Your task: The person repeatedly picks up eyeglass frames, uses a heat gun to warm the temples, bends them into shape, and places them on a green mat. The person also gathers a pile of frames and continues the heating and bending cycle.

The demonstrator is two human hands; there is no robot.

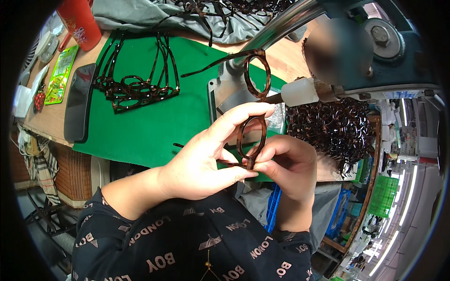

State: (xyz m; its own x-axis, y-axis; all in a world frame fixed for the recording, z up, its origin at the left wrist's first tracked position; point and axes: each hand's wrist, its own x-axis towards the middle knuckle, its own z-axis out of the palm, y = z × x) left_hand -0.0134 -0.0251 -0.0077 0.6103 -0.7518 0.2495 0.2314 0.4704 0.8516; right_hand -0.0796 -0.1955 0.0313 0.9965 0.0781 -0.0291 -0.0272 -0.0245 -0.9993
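Note:
A tortoiseshell eyeglass frame (pixel 240 140) is held on end in front of me, one rim above the other, with no lenses visible. My left hand (pixel 194 161) is closed on it, fingers at the bridge and thumb by the lower end. My right hand (pixel 290 164) pinches that same lower end near the hinge, where a temple arm meets the rim. The upper temple arm stretches left over the green mat (pixel 187 65). Close to the bridge is a white cylindrical piece (pixel 298 92) of a bench machine (pixel 393 61). Finger contact behind the rim is partly hidden.
Several similar frames (pixel 136 91) lie stacked on the mat's left. A dark phone (pixel 80 103), a yellow-green packet (pixel 60 77) and a red cup (pixel 82 25) sit beyond. A metal post (pixel 286 23) slants overhead. Right of me lies a big heap of frames (pixel 328 131).

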